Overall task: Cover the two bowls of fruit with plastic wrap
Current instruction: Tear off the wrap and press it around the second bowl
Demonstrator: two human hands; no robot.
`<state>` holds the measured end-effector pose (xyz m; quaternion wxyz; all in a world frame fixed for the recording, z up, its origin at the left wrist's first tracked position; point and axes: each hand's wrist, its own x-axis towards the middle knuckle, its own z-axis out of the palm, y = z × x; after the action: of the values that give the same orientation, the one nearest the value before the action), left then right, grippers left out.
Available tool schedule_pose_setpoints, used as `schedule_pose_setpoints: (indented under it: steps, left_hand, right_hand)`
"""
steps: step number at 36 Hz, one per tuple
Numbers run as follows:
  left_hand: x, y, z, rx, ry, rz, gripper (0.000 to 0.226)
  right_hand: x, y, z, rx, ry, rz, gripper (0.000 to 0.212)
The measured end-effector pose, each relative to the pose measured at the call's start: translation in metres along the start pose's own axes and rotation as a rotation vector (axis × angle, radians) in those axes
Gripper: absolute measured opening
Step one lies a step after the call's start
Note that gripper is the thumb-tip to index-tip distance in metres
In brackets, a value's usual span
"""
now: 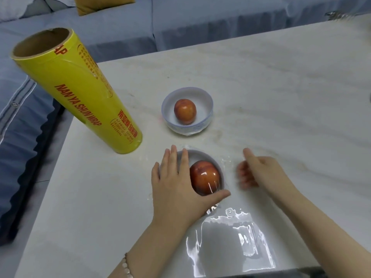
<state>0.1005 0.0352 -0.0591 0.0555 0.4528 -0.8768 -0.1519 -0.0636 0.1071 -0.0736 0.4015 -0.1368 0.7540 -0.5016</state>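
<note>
Loose wrap (230, 243) lies glossy and wrinkled on the white marbled table (281, 87) at the near edge, running up over the near bowl (217, 163). Left hand (176, 187) lies flat, palm down, on the near bowl's left side, fingers (170, 159) spread and pressing film on the rim, thumb along the near rim. Beaded bracelet (125, 265) on the left wrist. Right hand (259, 171) just right of the bowl, blurred, fingers curled; cannot tell if they pinch film. A red-orange round fruit (204, 176) sits under shiny film. Far bowl (187, 111), white, holds one fruit (185, 111), film bunched at its base. Left, a yellow roll (80, 95) stands upright on the table. Blue sofa (180, 27) behind.
</note>
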Motion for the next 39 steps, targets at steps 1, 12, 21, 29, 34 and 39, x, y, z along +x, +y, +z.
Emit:
schedule_pose_setpoints:
  steps: [1, 12, 21, 29, 34, 39]
  left_hand:
    - [-0.001, 0.001, 0.001, -0.012, 0.005, -0.026, 0.130]
    - [0.010, -0.019, -0.028, 0.035, -0.263, 0.251, 0.130]
    - [0.017, -0.024, -0.025, 0.166, -0.346, 0.430, 0.131]
    - [0.014, -0.025, -0.019, 0.124, -0.254, 0.443, 0.123]
    - [0.013, -0.024, -0.018, 0.045, -0.216, 0.425, 0.119]
    - [0.014, -0.024, -0.016, 0.054, -0.191, 0.432, 0.117]
  right_hand:
    - [-0.008, -0.002, 0.004, -0.005, -0.083, 0.043, 0.049]
    - [-0.015, 0.003, 0.027, 0.368, -0.324, 0.346, 0.032]
    - [-0.012, 0.007, 0.033, 0.444, -0.272, 0.204, 0.020]
    - [-0.017, -0.009, 0.036, 0.072, 0.088, -0.207, 0.018]
    - [-0.022, -0.016, 0.047, -0.078, 0.191, -0.360, 0.019]
    - [-0.019, -0.010, 0.042, -0.049, 0.194, -0.355, 0.020]
